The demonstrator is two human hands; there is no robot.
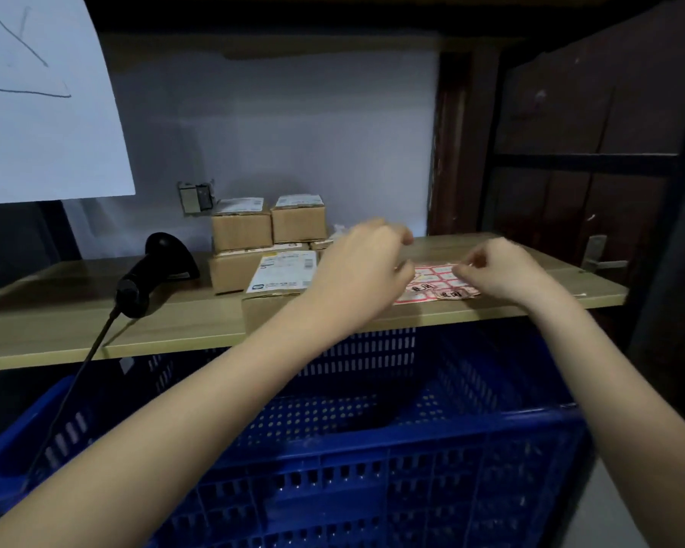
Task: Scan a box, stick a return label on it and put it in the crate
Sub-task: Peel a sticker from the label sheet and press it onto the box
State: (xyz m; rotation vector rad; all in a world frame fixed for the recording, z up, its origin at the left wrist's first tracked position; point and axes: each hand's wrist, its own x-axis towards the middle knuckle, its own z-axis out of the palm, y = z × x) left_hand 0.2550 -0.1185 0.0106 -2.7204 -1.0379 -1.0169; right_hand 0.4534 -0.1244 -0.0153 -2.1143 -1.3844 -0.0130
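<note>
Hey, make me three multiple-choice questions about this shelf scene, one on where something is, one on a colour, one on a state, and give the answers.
1. Where does the barcode scanner lie?
A. On the shelf, left of the boxes
B. In the crate
C. In the right hand

2. What colour is the crate?
A. Green
B. Blue
C. Grey

3. What are both hands doing?
A. Lifting a box
B. Holding the scanner
C. Working at the label sheet

Answers:
1 A, it rests on the wooden shelf beside the stacked boxes.
2 B, its perforated walls are blue.
3 C, the left hand and right hand meet over the red-bordered stickers.
</note>
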